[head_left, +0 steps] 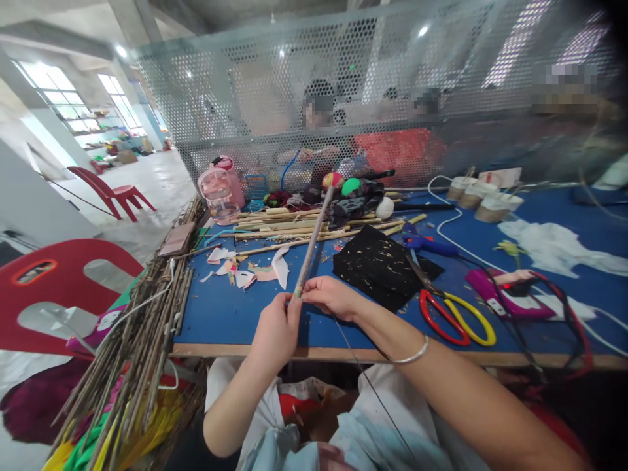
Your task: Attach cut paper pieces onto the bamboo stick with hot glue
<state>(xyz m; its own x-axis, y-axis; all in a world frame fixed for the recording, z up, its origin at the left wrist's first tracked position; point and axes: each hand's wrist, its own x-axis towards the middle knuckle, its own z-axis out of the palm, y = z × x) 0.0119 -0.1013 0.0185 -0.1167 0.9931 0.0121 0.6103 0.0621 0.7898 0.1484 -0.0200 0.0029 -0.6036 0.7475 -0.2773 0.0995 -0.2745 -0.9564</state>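
Note:
A long, thin greyish stick (313, 252) slants up and away over the table. My left hand (277, 330) is closed around its near end, thumb along the side. Close against the same end, the fingers of my right hand (333, 297) are pinched together. From beneath that hand a thin dark cord (366, 374) runs down across my lap; the fingers hide its upper end. Large scissors (449, 317) with one red and one yellow handle lie open to the right. Beyond my right hand is a black cloth (375, 261) dotted with light shavings.
Several pale sticks (284, 226) lie across the blue table (220, 320), near paper scraps (250, 271). A blue glue gun (432, 245) and purple device (510, 294) with cables sit right. Bundled twigs (147, 340) line the left edge. A perforated screen (275, 85) stands behind; people sit beyond.

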